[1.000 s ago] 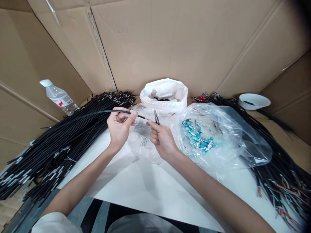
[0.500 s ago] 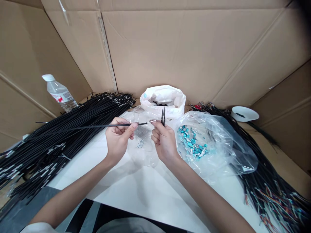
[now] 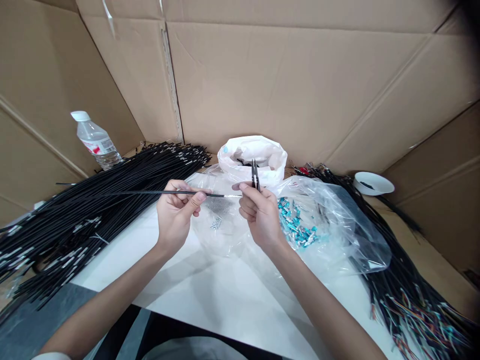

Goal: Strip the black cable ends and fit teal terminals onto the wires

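Note:
A thin black cable [image 3: 142, 192] lies across my left hand [image 3: 175, 212], pinched between thumb and fingers. Its bare silvery end [image 3: 232, 196] points right and reaches the fingers of my right hand [image 3: 261, 215]. That hand is closed around small dark snips [image 3: 255, 175], blades upward and slightly apart; their handles are mostly hidden in the palm. Whether the right fingertips also grip the silvery end, I cannot tell. Below the cable, a clear plastic bag [image 3: 215, 240] with tiny grey pieces lies on the white table [image 3: 195, 295].
Bundled black cables [image 3: 123, 185] cover the left side; more cables with coloured wire ends [image 3: 423, 315] lie right. A white bag [image 3: 228, 167] stands behind my hands. A clear bag [image 3: 352, 250] holds turquoise pieces [image 3: 300, 225]. A water bottle [image 3: 98, 142], white bowl [image 3: 380, 183] and cardboard walls [image 3: 281, 80] surround these.
My hands have moved slightly apart, the left one leftward with the cable and the right one rightward with the snips. More of the silvery end shows between them. The view has shifted a little.

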`<state>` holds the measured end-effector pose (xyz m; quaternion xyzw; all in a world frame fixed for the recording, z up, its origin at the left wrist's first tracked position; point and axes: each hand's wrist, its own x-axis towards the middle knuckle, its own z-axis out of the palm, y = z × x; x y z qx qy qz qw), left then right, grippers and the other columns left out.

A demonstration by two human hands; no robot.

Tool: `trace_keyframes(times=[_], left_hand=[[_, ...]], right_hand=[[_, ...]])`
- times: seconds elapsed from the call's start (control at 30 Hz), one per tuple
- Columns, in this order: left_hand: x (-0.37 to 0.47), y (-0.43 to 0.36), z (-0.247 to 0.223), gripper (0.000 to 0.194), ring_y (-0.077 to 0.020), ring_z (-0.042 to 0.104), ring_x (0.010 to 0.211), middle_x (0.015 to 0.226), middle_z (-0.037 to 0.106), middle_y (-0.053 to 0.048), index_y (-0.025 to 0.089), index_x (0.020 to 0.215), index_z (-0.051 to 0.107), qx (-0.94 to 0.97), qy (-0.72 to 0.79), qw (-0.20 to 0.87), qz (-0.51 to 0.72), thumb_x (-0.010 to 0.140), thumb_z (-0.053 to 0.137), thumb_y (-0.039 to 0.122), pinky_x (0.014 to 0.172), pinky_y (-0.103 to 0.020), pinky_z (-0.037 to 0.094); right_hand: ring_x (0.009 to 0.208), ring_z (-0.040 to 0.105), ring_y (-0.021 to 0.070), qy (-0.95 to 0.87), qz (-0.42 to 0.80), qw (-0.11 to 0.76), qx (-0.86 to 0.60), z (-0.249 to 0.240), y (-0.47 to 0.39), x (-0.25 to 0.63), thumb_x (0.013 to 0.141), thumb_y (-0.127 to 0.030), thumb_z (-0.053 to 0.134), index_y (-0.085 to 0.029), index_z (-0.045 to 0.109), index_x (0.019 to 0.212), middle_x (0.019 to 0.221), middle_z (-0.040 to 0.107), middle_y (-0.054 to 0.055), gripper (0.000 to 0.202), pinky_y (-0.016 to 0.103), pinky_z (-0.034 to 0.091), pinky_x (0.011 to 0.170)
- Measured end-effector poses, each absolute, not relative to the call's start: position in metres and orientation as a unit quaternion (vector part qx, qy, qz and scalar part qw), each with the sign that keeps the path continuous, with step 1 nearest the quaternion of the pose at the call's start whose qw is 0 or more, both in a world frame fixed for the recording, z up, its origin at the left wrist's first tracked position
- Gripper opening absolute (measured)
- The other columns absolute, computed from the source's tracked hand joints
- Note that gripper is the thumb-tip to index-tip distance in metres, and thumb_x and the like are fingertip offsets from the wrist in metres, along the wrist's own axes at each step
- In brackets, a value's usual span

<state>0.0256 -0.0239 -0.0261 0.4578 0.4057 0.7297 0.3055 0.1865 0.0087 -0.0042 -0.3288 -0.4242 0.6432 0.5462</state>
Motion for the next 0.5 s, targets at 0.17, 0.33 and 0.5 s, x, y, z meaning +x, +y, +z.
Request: trace_keyframes(times=[0.17,0.33,0.5], left_hand=[[0.009,-0.025,-0.019,0.045,-0.0103,0.052,0.044,0.070,0.075,-0.001,0.024,0.090,0.049,0.479,0.401,0.315,0.714,0.070,0.087,0.037,0.039,-0.021,0.038],[-0.005,-0.035,-0.019,0.047,-0.0109,0.053,0.042,0.070,0.075,-0.002,0.024,0.095,0.052,0.509,0.400,0.334,0.686,0.068,0.089,0.038,0.036,-0.021,0.037],[-0.010,-0.045,-0.028,0.049,-0.0101,0.048,0.036,0.064,0.074,-0.002,0.025,0.094,0.053,0.524,0.405,0.345,0.665,0.066,0.090,0.042,0.032,-0.021,0.034]], right_hand=[[0.049,0.024,0.0099,-0.658,0.510,0.464,-0.303,0.008,0.013,0.220,0.090,-0.054,0.055,-0.018,0.068,0.065,0.052,0.029,-0.005,0.045,0.028,0.018,0.051],[0.048,0.028,0.0100,-0.804,0.342,0.350,-0.338,0.018,-0.011,0.244,0.094,-0.038,0.055,-0.020,0.058,0.064,0.052,0.035,-0.005,0.035,0.028,0.018,0.050],[0.041,0.030,0.0089,-0.872,0.195,0.296,-0.337,0.007,-0.025,0.254,0.091,-0.033,0.055,-0.021,0.048,0.063,0.048,0.037,-0.005,0.031,0.028,0.019,0.047]])
